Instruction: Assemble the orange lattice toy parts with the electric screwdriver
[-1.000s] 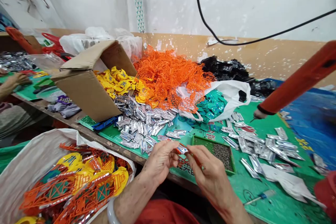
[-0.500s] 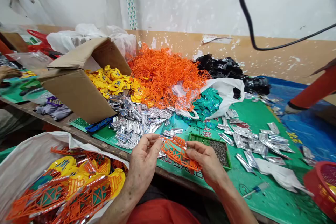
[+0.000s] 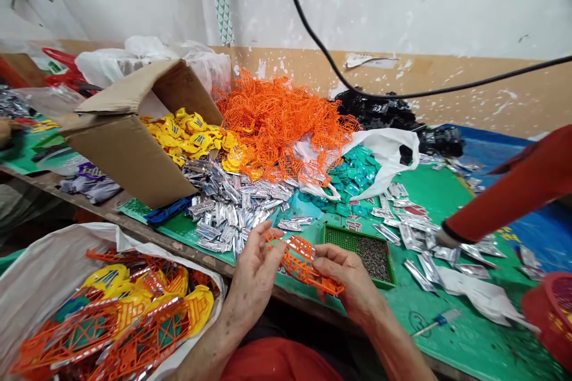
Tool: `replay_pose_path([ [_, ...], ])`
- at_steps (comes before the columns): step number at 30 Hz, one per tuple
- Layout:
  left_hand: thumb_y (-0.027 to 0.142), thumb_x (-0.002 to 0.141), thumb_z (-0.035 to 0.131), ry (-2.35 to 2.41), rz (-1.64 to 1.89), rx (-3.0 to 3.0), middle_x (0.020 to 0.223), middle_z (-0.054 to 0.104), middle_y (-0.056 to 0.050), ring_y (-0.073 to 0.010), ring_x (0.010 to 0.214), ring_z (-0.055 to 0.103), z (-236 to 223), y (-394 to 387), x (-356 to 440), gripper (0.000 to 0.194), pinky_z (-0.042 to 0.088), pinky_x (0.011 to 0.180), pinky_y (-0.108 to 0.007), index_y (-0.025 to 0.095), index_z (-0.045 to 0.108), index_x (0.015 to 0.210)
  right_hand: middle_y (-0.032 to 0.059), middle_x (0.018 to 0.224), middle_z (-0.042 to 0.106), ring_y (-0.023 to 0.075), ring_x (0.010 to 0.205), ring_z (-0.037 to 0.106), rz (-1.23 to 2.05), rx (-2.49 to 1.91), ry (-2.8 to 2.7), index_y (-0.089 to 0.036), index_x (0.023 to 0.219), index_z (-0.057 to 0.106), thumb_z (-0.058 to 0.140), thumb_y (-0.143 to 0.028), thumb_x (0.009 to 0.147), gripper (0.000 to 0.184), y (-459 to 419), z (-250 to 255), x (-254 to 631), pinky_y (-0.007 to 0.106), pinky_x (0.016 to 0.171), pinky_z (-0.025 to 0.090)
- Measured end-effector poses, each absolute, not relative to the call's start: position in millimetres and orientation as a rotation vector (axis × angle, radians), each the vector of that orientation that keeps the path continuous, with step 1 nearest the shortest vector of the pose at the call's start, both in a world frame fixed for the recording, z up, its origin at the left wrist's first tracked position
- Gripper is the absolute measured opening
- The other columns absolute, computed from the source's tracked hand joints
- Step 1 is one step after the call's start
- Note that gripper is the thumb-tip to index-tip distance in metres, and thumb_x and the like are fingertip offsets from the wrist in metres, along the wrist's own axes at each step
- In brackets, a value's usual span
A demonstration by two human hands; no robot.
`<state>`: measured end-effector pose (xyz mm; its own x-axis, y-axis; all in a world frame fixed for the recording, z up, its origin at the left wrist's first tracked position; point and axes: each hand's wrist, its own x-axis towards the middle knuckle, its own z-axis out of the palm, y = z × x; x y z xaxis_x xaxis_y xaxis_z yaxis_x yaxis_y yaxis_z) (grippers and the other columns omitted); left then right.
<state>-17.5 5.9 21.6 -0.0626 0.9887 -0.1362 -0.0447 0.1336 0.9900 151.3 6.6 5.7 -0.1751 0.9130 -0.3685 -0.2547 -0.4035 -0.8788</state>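
Observation:
An orange plastic lattice part with a shiny silver piece on it is held between my two hands above the front of the table. My left hand pinches its left end between thumb and fingers. At its right end, my right hand grips it with the thumb on top. Just behind the right hand sits a green tray with small dark screws in its right side. Silver pieces lie heaped beyond my left hand.
Behind are a tipped cardboard box, yellow parts and an orange lattice heap. A white sack of assembled parts stands front left. At right are a red tube-shaped tool, a screwdriver and a red basket.
The red tube-shaped tool has swung left over the silver pieces, and the black cable hangs further left. My hands keep hold of the orange part, the left one shifted slightly along it.

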Motion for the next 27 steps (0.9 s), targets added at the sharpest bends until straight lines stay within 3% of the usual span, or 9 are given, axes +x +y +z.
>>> replay_pose_path([
  [4, 0.036, 0.084, 0.058, 1.249, 1.193, 0.968, 0.119, 0.065, -0.007, -0.0179, 0.091, 0.066, 14.6, 8.1, -20.7, 0.044, 0.051, 0.081, -0.031, 0.022, 0.048, 0.124, 0.0005, 0.068, 0.067, 0.0109, 0.058, 0.056, 1.655, -1.215, -0.929, -0.015, 0.082, 0.073, 0.077, -0.043, 0.066, 0.032, 3.1, 9.2, 149.1, 0.022, 0.057, 0.045],
  [8, 0.028, 0.080, 0.059, 1.225, 1.204, 0.896, 0.119, 0.066, -0.007, -0.0188, 0.090, 0.067, 8.2, 10.1, -23.9, 0.042, 0.051, 0.080, -0.032, 0.021, 0.052, 0.121, 0.0012, 0.072, 0.067, 0.0129, 0.063, 0.055, 1.577, -1.252, -1.095, -0.016, 0.081, 0.073, 0.071, -0.052, 0.071, 0.038, -2.0, 15.1, 146.7, 0.024, 0.060, 0.043],
  [13, 0.024, 0.077, 0.060, 1.187, 1.186, 0.826, 0.117, 0.067, -0.007, -0.0171, 0.082, 0.068, 9.0, 11.1, -23.3, 0.042, 0.052, 0.078, -0.032, 0.021, 0.052, 0.118, 0.0009, 0.071, 0.063, 0.0135, 0.063, 0.052, 1.485, -1.280, -1.201, -0.016, 0.081, 0.071, 0.064, -0.053, 0.078, 0.037, -6.9, 13.0, 145.6, 0.024, 0.059, 0.042],
  [27, 0.018, 0.073, 0.068, 1.017, 1.197, 0.601, 0.115, 0.067, -0.007, -0.0171, 0.086, 0.067, 14.1, 14.5, -19.4, 0.049, 0.054, 0.075, -0.029, 0.018, 0.050, 0.119, 0.0011, 0.065, 0.061, 0.0131, 0.059, 0.049, 1.264, -1.302, -1.277, -0.017, 0.077, 0.070, 0.059, -0.051, 0.082, 0.036, -13.9, 15.1, 139.9, 0.023, 0.054, 0.042],
])
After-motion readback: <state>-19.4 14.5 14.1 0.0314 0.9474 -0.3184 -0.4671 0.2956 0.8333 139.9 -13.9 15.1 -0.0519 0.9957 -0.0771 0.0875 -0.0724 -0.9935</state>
